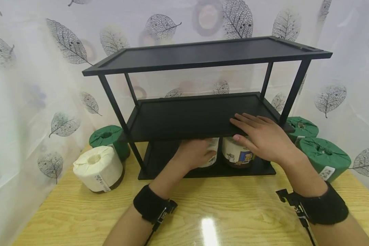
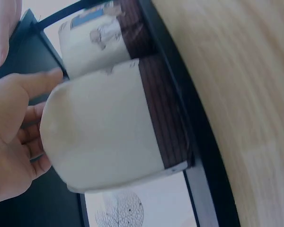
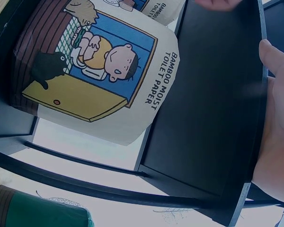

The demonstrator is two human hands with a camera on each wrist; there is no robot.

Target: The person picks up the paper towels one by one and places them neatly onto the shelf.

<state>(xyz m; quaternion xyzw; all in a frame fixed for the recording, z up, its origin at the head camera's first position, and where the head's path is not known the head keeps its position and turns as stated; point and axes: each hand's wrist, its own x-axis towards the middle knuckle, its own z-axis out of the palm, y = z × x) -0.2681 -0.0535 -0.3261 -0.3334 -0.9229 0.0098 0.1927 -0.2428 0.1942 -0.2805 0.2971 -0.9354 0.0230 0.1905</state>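
Observation:
My left hand (image 1: 195, 153) reaches under the middle shelf of a black rack (image 1: 200, 116). Its fingers and thumb touch the upper end of a cream toilet paper roll (image 2: 104, 127) with a brown base, standing on the bottom shelf; some fingertips are hidden behind the roll. My right hand (image 1: 261, 136) rests on the front right of the middle shelf, fingers stretched over its surface and thumb at the front edge. Below it stands a second cream toilet paper roll (image 3: 104, 66), printed with a cartoon and "Bamboo Moist Toilet Paper".
Left of the rack stand a cream wrapped roll (image 1: 98, 171) and a green one (image 1: 109, 140). Two green rolls stand at the right, one nearer (image 1: 329, 159) and one farther back (image 1: 307, 124). A wooden table (image 1: 221, 212) supports everything; leaf-patterned curtain (image 1: 27, 89) surrounds it.

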